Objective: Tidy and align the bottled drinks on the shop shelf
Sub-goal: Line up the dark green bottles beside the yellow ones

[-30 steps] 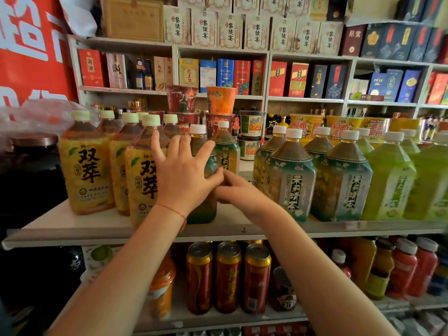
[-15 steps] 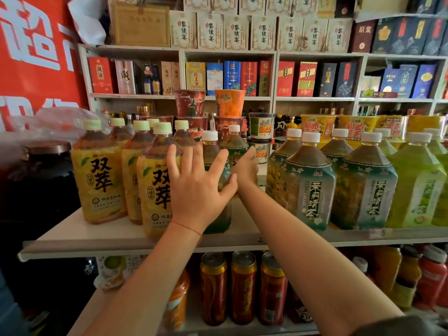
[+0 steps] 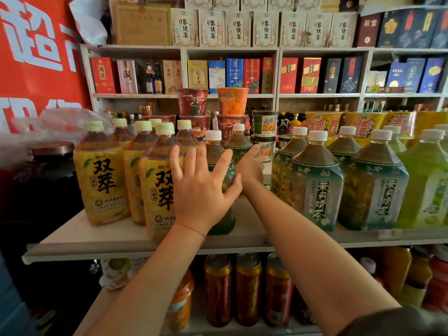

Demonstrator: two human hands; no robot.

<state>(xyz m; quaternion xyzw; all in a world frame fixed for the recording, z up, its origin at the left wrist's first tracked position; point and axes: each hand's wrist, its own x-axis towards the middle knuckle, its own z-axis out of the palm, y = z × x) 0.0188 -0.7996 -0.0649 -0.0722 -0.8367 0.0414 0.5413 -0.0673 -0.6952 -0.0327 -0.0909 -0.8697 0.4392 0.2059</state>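
Bottle (image 3: 219, 166) w/ white cap, dark tea, green label. Left hand (image 3: 202, 190) lies flat on its front, fingers spread. Right hand (image 3: 251, 167) reaches behind; grip can't tell.

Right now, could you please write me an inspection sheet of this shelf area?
Surface: white shelf, bare strip at its front edge.
Job's things: yellow-label bottles at left; dark green tea bottles at right; one slimmer green bottle between the groups.
Clutter: noodle cups stacked behind.
Hands: left hand flat on the slimmer green bottle, fingers spread; right hand reaches behind it, fingertips hidden.
Cables: nothing seen.
Surroundings: boxed goods above, cans below, red banner at left.
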